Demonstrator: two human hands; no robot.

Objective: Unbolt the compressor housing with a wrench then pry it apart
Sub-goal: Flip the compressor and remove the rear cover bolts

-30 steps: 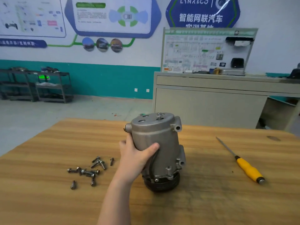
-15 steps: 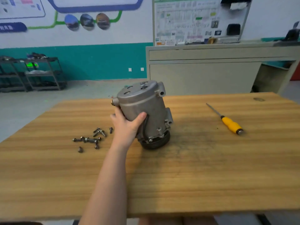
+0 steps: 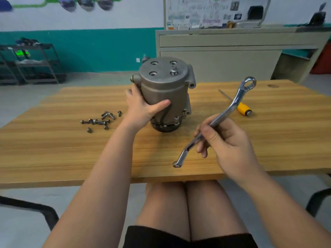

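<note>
Loose bolts [image 3: 97, 120] lie on the wooden table [image 3: 53, 149] left of the upright compressor [image 3: 164, 92], which the left hand [image 3: 143, 108] grips around its side, while the right hand [image 3: 223, 140] pinches a ring wrench [image 3: 215, 120] raised above the table, a yellow-handled screwdriver [image 3: 241, 109] lying beyond.

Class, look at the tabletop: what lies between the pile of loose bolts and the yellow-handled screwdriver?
In the head view, the compressor stands upright between the bolts and the screwdriver, gripped by the left hand.

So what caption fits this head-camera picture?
Left hand steadies the upright compressor while right hand raises a wrench.
</note>
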